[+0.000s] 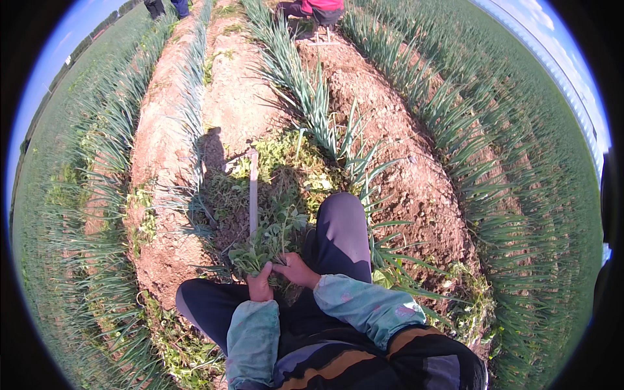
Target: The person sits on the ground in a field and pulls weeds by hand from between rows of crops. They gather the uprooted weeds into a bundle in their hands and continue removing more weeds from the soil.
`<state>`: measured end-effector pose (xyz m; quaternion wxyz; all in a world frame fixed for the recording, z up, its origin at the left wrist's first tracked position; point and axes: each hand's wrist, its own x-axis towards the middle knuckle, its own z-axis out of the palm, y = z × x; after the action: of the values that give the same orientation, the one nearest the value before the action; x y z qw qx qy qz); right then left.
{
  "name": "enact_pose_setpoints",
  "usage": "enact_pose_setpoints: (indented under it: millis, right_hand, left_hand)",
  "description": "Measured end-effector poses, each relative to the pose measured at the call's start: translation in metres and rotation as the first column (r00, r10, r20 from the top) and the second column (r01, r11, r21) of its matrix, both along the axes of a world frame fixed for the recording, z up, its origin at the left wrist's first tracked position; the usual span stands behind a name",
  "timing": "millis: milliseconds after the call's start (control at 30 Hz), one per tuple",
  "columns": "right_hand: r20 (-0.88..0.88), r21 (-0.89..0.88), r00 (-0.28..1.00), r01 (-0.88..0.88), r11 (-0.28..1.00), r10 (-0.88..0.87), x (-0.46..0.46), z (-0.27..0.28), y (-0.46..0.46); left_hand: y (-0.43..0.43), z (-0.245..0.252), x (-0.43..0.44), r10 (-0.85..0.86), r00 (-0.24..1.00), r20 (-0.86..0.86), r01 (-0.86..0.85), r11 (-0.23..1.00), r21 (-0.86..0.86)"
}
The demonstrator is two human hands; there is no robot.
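Note:
My left hand [261, 285] and my right hand [296, 271] meet in front of my lap, both closed on a bunch of leafy green weeds [261, 248]. Their thumbs are close together at the stems, and the leaves spread forward from them. Just beyond the bunch, a long wooden handle [253, 192] rises from among the greenery; its lower end is hidden by the leaves. Pulled weeds [287, 156] lie heaped on the soil ahead, partly in my shadow.
Rows of green onions [312, 102] run along both sides, with bare soil ridges [395, 170] between them. A person in a red top [324, 6] sits on a low stool [324, 36] ahead. Other people's legs [168, 7] show at upper left. More weeds [183, 341] lie at lower left.

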<state>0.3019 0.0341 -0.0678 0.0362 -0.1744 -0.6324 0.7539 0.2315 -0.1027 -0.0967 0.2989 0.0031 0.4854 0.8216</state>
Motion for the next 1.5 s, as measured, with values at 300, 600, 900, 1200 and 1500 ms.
enact_pose_setpoints:
  millis: [300, 600, 900, 1200, 1500]
  right_hand:
    - [-0.061, 0.3, 0.997, 0.056, 0.952, -0.039, -0.002, -0.002, -0.006]
    - [0.107, 0.021, 0.973, 0.201, 0.979, -0.202, -0.005, -0.036, 0.0]
    - [-0.058, 0.574, 0.954, -0.209, 0.792, 0.293, 0.002, -0.034, 0.009]
    - [0.03, 0.461, 0.971, -0.224, 0.859, 0.237, 0.002, 0.008, 0.005]
    - [-0.045, 0.274, 0.99, -0.117, 0.955, 0.135, 0.003, 0.008, -0.002]
  left_hand:
    - [0.001, -0.004, 0.004, 0.164, 0.985, -0.05, -0.17, 0.973, -0.158]
    - [-0.01, -0.012, -0.007, 0.071, 0.997, 0.043, -0.066, 0.991, -0.114]
    - [-0.005, 0.014, 0.002, -0.127, 0.991, 0.039, 0.132, 0.976, -0.172]
    - [-0.01, 0.017, -0.006, -0.032, 0.974, 0.225, 0.004, 0.992, 0.124]
    - [-0.013, -0.008, -0.011, -0.069, 0.992, 0.101, 0.06, 0.994, 0.093]
